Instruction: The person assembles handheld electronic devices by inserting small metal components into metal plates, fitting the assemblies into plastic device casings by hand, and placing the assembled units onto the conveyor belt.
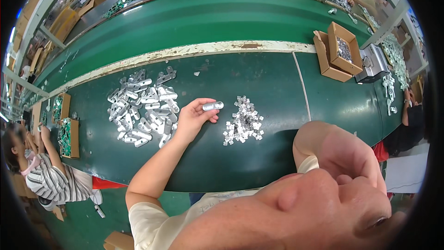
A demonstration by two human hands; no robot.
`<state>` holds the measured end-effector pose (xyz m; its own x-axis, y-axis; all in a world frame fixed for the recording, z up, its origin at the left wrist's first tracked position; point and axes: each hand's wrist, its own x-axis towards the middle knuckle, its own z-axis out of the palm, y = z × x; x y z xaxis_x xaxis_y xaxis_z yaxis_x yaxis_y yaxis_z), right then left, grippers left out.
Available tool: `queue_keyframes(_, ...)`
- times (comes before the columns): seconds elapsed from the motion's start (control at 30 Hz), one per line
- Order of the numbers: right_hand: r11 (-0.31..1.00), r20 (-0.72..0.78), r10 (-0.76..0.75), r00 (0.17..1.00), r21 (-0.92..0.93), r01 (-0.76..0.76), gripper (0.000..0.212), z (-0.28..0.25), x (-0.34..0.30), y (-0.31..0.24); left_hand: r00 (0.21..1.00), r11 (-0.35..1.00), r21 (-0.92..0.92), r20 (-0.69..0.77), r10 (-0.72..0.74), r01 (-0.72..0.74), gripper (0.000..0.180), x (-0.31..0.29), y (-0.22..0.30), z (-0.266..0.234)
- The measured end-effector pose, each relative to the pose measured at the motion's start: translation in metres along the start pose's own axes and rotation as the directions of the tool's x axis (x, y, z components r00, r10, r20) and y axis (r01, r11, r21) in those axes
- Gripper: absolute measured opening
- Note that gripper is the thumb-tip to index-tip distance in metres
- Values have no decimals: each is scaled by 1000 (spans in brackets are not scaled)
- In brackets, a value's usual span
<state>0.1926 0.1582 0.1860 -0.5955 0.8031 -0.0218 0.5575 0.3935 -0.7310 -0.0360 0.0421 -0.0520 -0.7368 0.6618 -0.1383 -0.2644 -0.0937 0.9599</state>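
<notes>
My left hand is closed on a small silver metal casing, long and rounded at its ends, held just above the table between two piles. To its left lies a heap of similar silver casings. On its right is a smaller pile of little square clear or silvery pieces. My right arm is bent up at the lower right, and my right hand is raised well away from both piles. Its fingers are mostly hidden, so I cannot tell what they do.
A pale worn ledge divides the green table from a green belt. Cardboard boxes stand beside a grey machine at right. At left, a person works by boxes of green boards. Others work at right.
</notes>
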Motion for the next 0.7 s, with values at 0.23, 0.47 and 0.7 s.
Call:
queue_keyframes(0.23, 967, 66, 33, 997, 252, -49, 21, -5, 16, -18, 1000, 1000, 4, 15, 12, -12, 27, 1, -1, 4)
queue_keyframes(0.47, 765, -15, -131, 991, 635, 111, 21, 20, 46, 4, 1000, 999, 37, -30, -5, 6, 28, 4, 0, 4)
queue_keyframes(0.7, 540, -328, -268, 906, 727, 423, 17, 34, 64, 9, 1000, 999, 35, -24, 4, -3, 27, 4, 2, 6)
